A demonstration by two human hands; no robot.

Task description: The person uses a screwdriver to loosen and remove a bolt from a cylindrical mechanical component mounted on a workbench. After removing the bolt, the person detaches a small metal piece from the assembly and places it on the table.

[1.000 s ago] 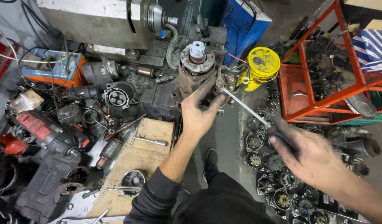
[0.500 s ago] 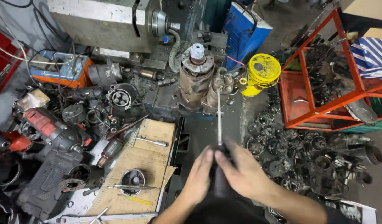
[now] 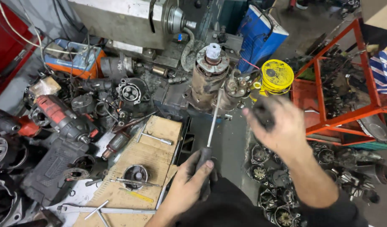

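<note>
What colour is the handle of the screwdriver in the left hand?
Black, seen in the head view: screwdriver, left hand.

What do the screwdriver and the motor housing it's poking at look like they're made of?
Screwdriver, held in the left hand: bright, smooth shaft, likely polished steel; dark matte handle, probably plastic or rubber. Motor housing: dull brownish-grey with grime and rust-like patches, so likely cast or pressed metal, unpainted. Its pale cap on top could be plastic or light metal; I can't tell which.

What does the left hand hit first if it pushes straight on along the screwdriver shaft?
Most likely the starter motor. The left hand grips the screwdriver, and its tip already sits at the motor's lower housing. Nothing else lies along the shaft, though depth is hard to judge from above.
</note>
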